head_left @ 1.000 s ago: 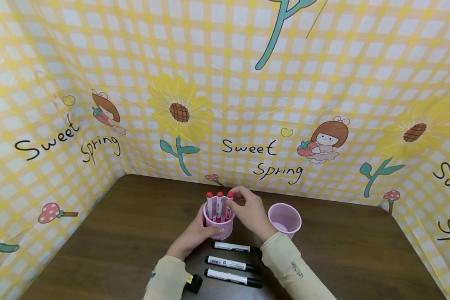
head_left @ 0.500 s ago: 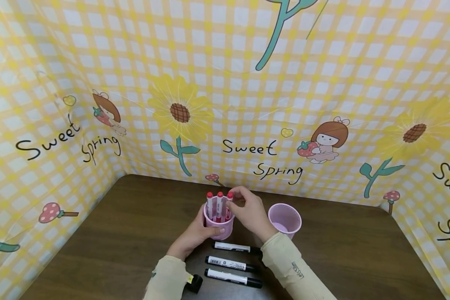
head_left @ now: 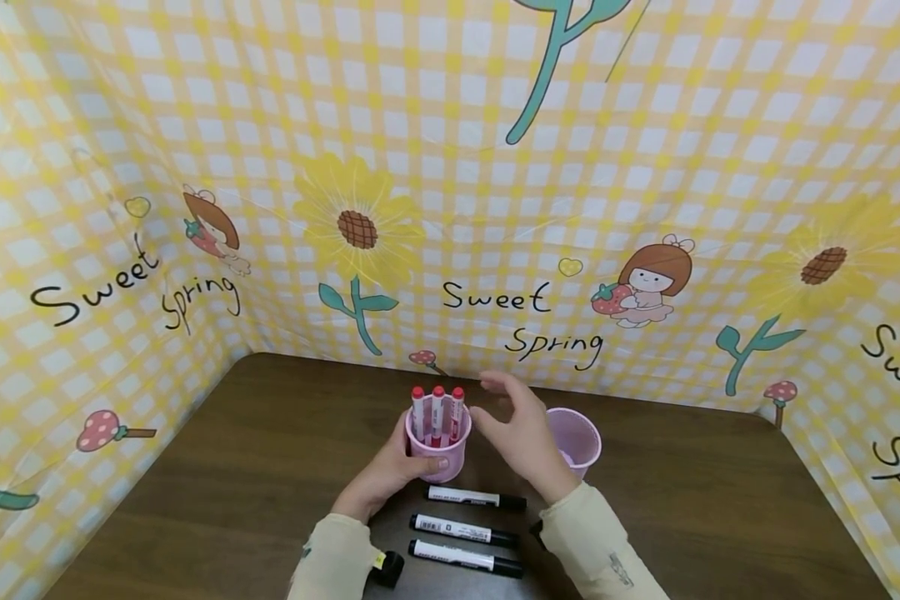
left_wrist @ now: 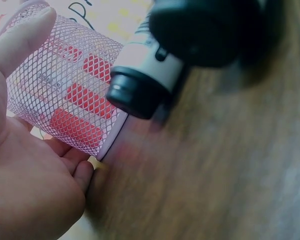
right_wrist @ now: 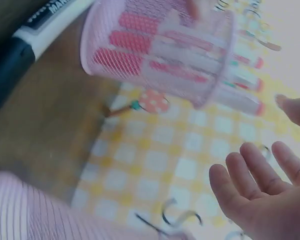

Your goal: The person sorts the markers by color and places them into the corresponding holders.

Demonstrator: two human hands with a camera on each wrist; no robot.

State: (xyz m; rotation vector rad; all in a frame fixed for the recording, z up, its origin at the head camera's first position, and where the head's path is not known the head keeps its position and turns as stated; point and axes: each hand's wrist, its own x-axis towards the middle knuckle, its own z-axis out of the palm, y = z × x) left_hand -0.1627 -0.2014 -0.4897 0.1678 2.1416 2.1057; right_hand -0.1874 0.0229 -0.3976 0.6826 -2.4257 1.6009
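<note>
My left hand [head_left: 393, 465] grips a pink mesh pen cup [head_left: 441, 462] from its left side, thumb across the front. Three red markers [head_left: 437, 408] stand in that cup, red ends up; through the mesh in the left wrist view their red lower parts [left_wrist: 79, 129] show near the bottom. To the right of the cup, my right hand [head_left: 523, 429] is held in the air with its fingers spread and nothing in them. The right wrist view shows those fingers [right_wrist: 260, 170] apart from the marker tops.
Several black-and-white markers, one of them the nearest marker [head_left: 461, 559], lie sideways in front of the held cup on the wooden table [head_left: 195, 483]. A second pink mesh cup [head_left: 581, 442] stands behind my right wrist. Patterned cloth [head_left: 450, 208] walls the table's back and sides.
My right hand has let go of the rightmost red marker and drawn back to the right, its fingers spreading. My left hand stays on the cup.
</note>
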